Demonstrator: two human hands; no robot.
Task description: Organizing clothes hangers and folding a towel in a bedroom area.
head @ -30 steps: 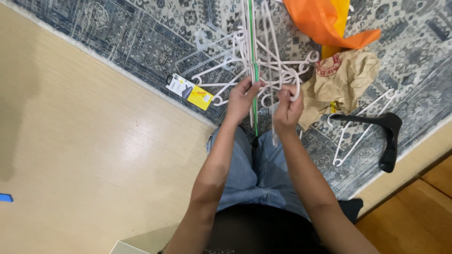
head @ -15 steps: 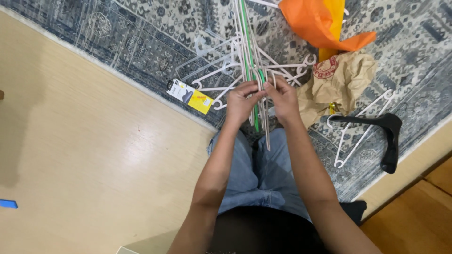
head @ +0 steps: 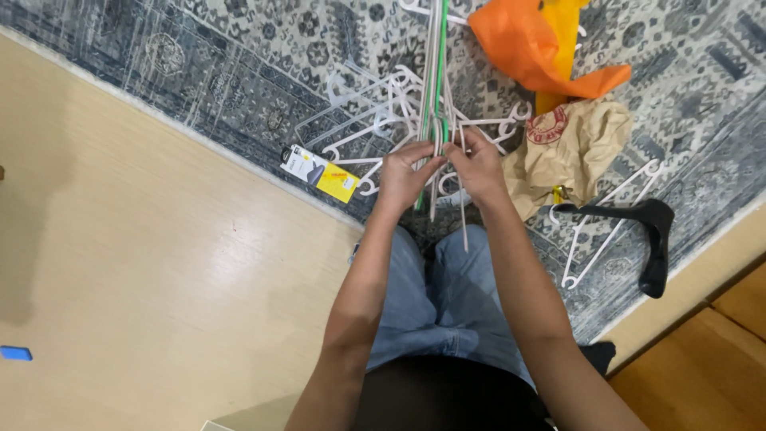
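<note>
1. Two hands meet at the middle of the frame, over the near edge of the patterned rug (head: 199, 72). The left hand (head: 405, 177) and right hand (head: 481, 166) are almost touching, thumbs turned inward.

2. Both hands are closed around a bundle of hangers (head: 435, 88), white ones with a green one among them. The fingers curl tight round the stems; nothing shows of a loose or open grip.

3. The bundle's long axis runs straight away from the person, from just above the knees up toward the top edge of the picture. Its near ends poke down past the hands toward the jeans (head: 435, 303).

4. Neither hand is clearly nearer: both grip at the same point on the bundle, the left on its left side, the right on its right.

5. More white hangers (head: 355, 108) lie fanned on the rug just left of and behind the hands, tangled with the held bundle, so I cannot tell which are gripped and which only rest there.

6. A yellow and white card tag (head: 321, 172) lies at the rug's edge, near the left hand.

7. To the right, close by, sit a crumpled tan bag (head: 574, 148), an orange bag (head: 535, 48), a loose white hanger (head: 610, 215) and a black hanger (head: 650, 235).

8. Open room lies to the left, on the pale wood floor (head: 144, 271).
</note>
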